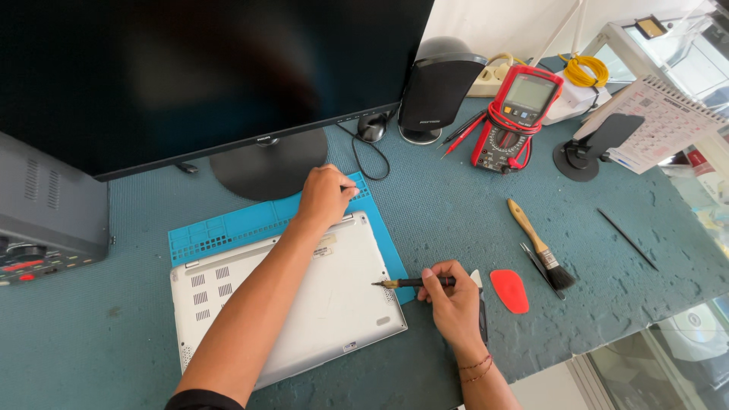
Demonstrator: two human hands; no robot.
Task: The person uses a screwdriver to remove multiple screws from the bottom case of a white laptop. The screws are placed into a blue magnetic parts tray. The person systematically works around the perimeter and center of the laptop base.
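A white laptop (304, 304) lies upside down on a blue work mat (220, 228). My left hand (325, 196) rests closed on the laptop's far right corner, pressing it down. My right hand (452, 292) holds a thin black screwdriver (406, 283) level, its tip at the laptop's right edge.
A large dark monitor (197, 68) stands behind the mat. A black speaker (439, 83) and a red multimeter (518, 114) stand further right. A paintbrush (539, 243), tweezers (541, 267), a red pick (510, 291) and a thin black rod (626, 239) lie at right. A grey box (45, 212) sits left.
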